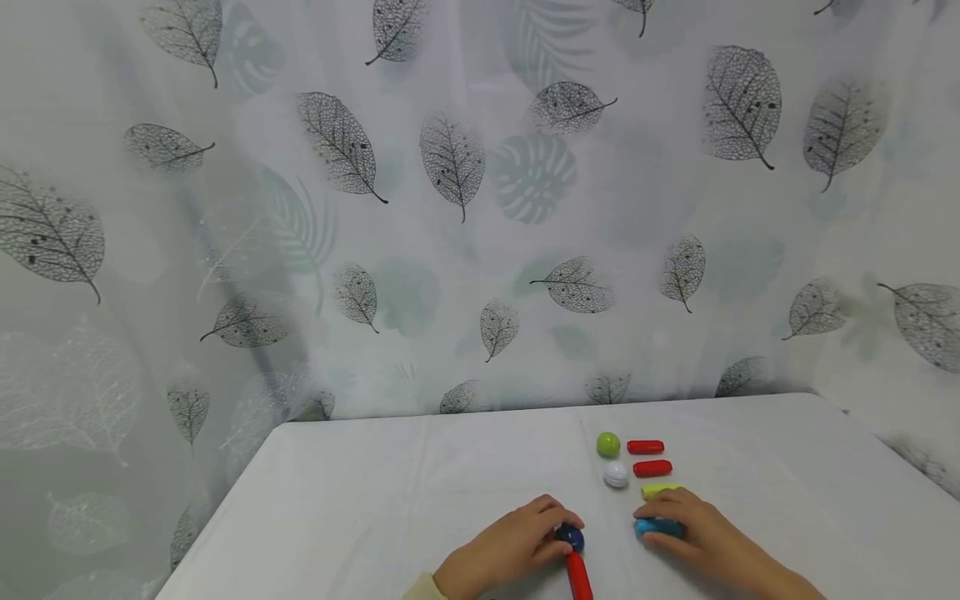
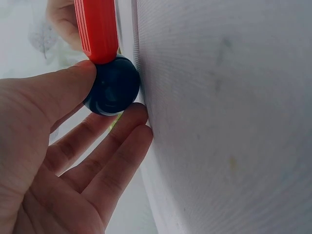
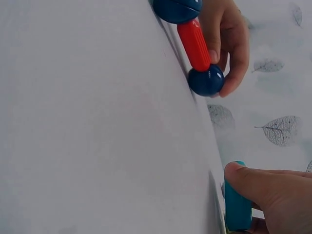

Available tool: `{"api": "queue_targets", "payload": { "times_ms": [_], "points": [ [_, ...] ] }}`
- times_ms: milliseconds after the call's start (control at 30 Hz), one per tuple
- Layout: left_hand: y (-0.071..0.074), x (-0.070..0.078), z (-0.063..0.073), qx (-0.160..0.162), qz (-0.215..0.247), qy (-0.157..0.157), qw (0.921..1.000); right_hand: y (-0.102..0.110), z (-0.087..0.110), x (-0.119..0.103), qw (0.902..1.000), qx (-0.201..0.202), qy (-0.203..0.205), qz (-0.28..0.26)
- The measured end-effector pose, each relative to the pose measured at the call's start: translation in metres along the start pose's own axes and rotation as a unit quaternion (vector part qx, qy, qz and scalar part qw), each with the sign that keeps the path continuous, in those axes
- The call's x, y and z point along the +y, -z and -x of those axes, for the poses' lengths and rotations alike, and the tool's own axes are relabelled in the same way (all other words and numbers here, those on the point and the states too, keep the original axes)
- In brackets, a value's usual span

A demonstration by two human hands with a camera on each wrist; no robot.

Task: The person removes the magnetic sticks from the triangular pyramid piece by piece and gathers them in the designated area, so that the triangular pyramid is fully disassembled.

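Thumb and fingers of my left hand (image 1: 510, 546) pinch a dark blue ball (image 1: 572, 537) on the table. From that ball a red ridged rod (image 2: 97, 29) runs toward the near edge. In the right wrist view, a second dark blue ball (image 3: 178, 9) sits at the rod's other end. To the right, my right hand (image 1: 701, 533) grips a light blue rod (image 3: 237, 207) between thumb and fingers, low over the table; whether it touches the cloth is unclear. A yellow-green rod (image 1: 657, 491) lies just beyond that hand, partly hidden by it.
Behind the right hand lie two red rods, one farther (image 1: 646, 447) and one nearer (image 1: 652, 468). Left of them are a green ball (image 1: 608, 444) and a white ball (image 1: 616, 475). A white cloth (image 1: 360, 500) covers the table, and a leaf-patterned curtain (image 1: 450, 250) hangs behind.
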State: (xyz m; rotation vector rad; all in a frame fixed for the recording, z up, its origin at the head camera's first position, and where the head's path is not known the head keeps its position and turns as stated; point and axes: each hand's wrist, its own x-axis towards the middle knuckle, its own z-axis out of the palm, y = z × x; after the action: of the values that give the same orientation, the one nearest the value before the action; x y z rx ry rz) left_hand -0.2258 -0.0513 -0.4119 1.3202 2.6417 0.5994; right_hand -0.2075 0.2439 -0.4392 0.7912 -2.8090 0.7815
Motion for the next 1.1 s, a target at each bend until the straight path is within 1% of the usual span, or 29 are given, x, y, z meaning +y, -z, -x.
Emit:
{"api": "queue_targets", "payload": {
  "times_ms": [133, 267, 367, 467, 633, 800, 867, 967, 1033, 1100],
  "points": [
    [-0.001, -0.001, 0.000, -0.002, 0.002, -0.004, 1.0000, 0.002, 0.005, 0.009, 0.9998, 0.019, 0.011, 0.003],
    [-0.002, -0.001, 0.000, -0.004, 0.002, -0.004, 1.0000, 0.003, 0.009, 0.018, 0.9978, 0.046, 0.046, 0.013],
    [-0.002, -0.001, 0.000, 0.000, 0.001, -0.006, 1.0000, 0.002, 0.010, 0.023, 0.9967, 0.054, 0.060, 0.006],
    [-0.003, -0.002, 0.001, 0.008, -0.004, -0.006, 0.9999, 0.002, 0.009, 0.027, 0.9960, 0.059, 0.066, 0.004],
    [-0.003, -0.003, 0.001, 0.015, 0.004, 0.019, 0.9997, 0.002, 0.008, 0.031, 0.9932, 0.079, 0.084, 0.019],
    [-0.001, -0.002, 0.000, 0.016, 0.021, 0.056, 0.9981, 0.003, 0.008, 0.032, 0.9932, 0.082, 0.082, 0.010],
    [0.000, -0.002, 0.000, 0.020, 0.020, 0.069, 0.9972, 0.003, 0.008, 0.033, 0.9934, 0.081, 0.080, 0.006],
    [0.001, -0.002, 0.001, 0.034, 0.007, 0.079, 0.9963, 0.004, 0.008, 0.034, 0.9922, 0.088, 0.089, 0.005],
    [0.001, -0.002, 0.001, 0.048, -0.020, 0.073, 0.9959, 0.004, 0.007, 0.035, 0.9912, 0.092, 0.095, 0.008],
    [0.001, -0.002, 0.001, 0.062, -0.049, 0.060, 0.9951, 0.005, 0.007, 0.034, 0.9909, 0.093, 0.097, 0.011]
  ]
}}
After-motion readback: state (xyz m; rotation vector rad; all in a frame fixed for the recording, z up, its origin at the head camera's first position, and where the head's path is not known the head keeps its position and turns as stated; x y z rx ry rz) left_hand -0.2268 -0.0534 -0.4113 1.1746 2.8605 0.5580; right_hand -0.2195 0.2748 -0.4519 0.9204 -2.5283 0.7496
